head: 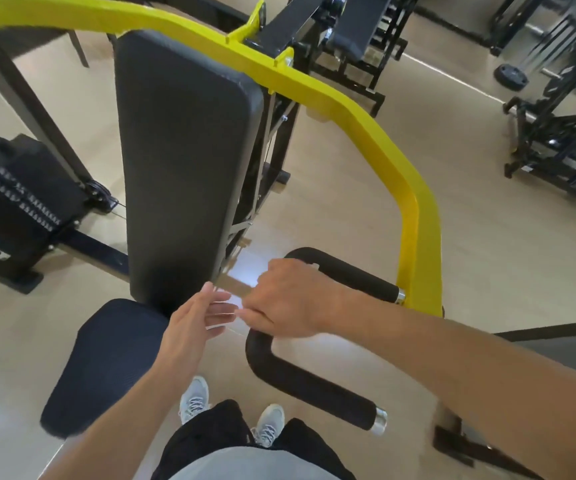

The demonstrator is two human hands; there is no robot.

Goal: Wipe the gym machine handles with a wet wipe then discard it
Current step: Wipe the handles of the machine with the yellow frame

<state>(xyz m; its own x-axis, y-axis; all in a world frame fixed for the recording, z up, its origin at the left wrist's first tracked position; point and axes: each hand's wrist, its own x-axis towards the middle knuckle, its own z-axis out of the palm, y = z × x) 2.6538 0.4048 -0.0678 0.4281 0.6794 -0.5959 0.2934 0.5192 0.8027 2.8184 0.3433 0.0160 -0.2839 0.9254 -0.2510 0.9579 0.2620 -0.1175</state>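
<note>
Two bare forearms reach in from 6 and 4 o'clock, above black shorts and a pair of grey trainers (pixel 194 398) standing on the pale floor (pixel 348 188). At centre, the right hand (pixel 290 299) curls its grip around the black foam U-shaped handle (pixel 300 375) at the bend of the U. A sliver of white at 12 o'clock of the knuckles may be the wet wipe (pixel 315 267), though it is too small to be sure. Just at 9 o'clock of it, the left hand (pixel 193 323) has its fingers spread and straight, blurred, nearly touching the right hand's fingers and holding nothing. At 3 o'clock the handle joins a yellow frame arm (pixel 414 202). A black back pad (pixel 182 161) rises at 11 o'clock, with a black seat (pixel 106 365) at 8 o'clock.
</note>
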